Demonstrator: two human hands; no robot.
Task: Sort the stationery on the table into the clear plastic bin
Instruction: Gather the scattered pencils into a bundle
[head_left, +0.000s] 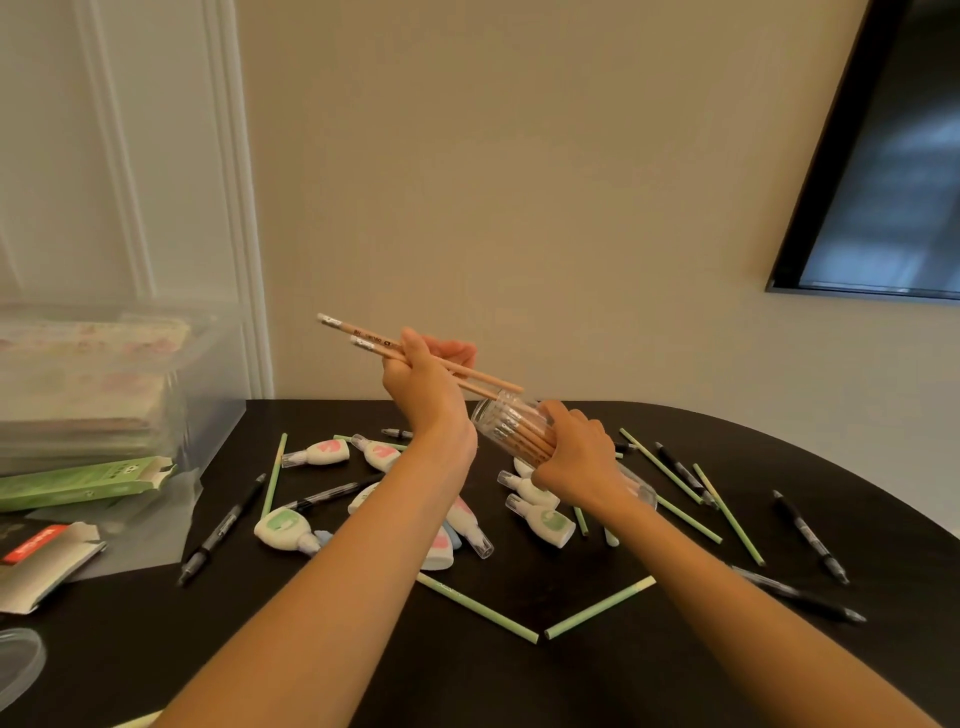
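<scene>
Holds two wooden pencils (374, 336) up in the left hand (426, 387), fingers curled round them, eraser ends up and to the left, other ends aimed down at a clear tube (511, 421). Grips that tube w/ the right hand (576, 460), fingers wrapped round its middle, tube tilted w/ mouth toward the left hand, above the dark table (519, 686). More wooden pencils inside, too packed to count. Down on the table: at least eight green pencils (478, 608) scattered flat, the two nearest almost in a V. At least six black pens (223, 525), three on the left side, three on the right. Approx nine correction tapes (285, 530) bunched under and btw the forearms, some partly hidden, so no firm count. At far left, one clear plastic bin (208, 364) at the table edge, blurred, w/ a stack of flat patterned items inside. Near it, one green carton (78, 483) w/ open flap, one grey-and-red carton (47, 561), also open, and one clear round lid (15, 665) in the bottom-left corner. Up on the wall at right, one dark screen (883, 156).
</scene>
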